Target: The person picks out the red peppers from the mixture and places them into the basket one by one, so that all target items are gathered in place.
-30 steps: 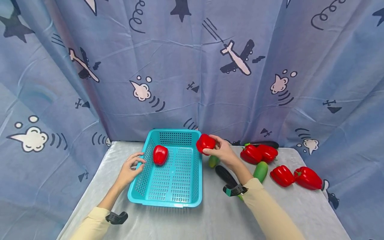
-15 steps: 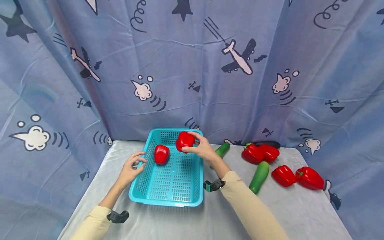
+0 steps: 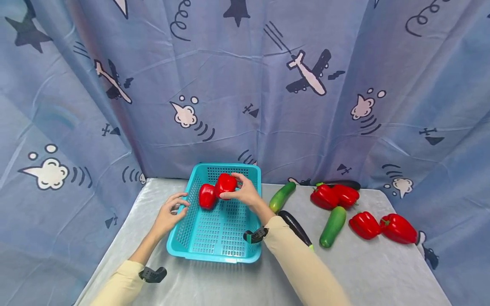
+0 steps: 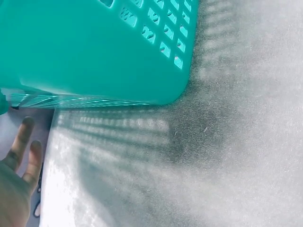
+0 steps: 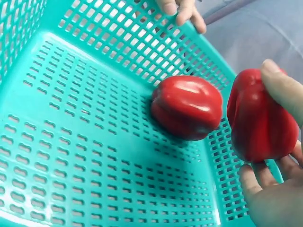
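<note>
My right hand [image 3: 245, 192] grips a red bell pepper [image 3: 225, 185] over the far part of the turquoise plastic basket [image 3: 214, 258]. In the right wrist view, the thumb lies along one side of the held pepper [image 5: 259, 120] and the fingers go under it. A second red bell pepper [image 3: 207, 196] lies on the basket floor, close to the held one. My left hand [image 3: 168, 214] is at the basket's left side, thumb and fingers spread apart. Its fingertips [image 5: 185, 14] show at the rim in the right wrist view.
To the right of the basket lie a green cucumber-like vegetable [image 3: 282, 197], a dark eggplant [image 3: 295, 227] and another green one [image 3: 332, 227]. Several red bell peppers [image 3: 365, 225] and another eggplant [image 3: 346, 184] are farther right. A patterned curtain [image 3: 229, 106] hangs behind the table.
My right hand has carried the red bell pepper leftward from the basket's right rim to beside the pepper inside, lowering it lately. The left hand has stayed at the left rim.
</note>
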`<action>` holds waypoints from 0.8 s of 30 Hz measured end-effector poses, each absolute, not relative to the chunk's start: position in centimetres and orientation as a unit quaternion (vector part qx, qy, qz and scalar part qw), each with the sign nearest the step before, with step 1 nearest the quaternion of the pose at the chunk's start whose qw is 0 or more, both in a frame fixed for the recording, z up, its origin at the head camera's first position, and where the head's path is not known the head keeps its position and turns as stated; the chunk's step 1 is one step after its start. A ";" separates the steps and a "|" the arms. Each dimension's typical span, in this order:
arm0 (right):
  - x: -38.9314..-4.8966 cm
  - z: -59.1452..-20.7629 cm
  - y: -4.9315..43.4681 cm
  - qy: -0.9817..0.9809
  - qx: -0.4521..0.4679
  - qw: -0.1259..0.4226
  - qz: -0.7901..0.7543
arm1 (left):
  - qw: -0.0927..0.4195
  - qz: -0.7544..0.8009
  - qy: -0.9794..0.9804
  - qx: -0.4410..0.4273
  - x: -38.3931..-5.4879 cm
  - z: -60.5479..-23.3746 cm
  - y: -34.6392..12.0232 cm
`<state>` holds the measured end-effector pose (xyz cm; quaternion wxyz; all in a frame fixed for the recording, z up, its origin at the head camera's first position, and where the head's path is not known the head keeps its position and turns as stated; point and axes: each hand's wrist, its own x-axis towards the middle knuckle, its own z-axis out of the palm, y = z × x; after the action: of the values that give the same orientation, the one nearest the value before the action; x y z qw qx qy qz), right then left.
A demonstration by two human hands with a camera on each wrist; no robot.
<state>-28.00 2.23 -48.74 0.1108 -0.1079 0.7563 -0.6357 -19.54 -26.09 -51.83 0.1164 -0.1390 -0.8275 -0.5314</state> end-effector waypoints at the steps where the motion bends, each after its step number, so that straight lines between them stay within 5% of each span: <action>1: -28.0 -48.9 2.1 0.758 -0.104 0.110 -0.635 | 0.119 -0.532 -0.827 -0.140 -19.8 -52.2 -26.2; 24: -28.6 -51.0 1.1 0.799 -0.057 0.113 -0.587 | 0.122 -0.530 -0.829 -0.134 -20.8 -54.3 -27.0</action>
<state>-28.61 1.12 -51.01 0.1134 -0.0565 0.7994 -0.5873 -20.78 -27.03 -54.31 0.1219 -0.1343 -0.8286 -0.5297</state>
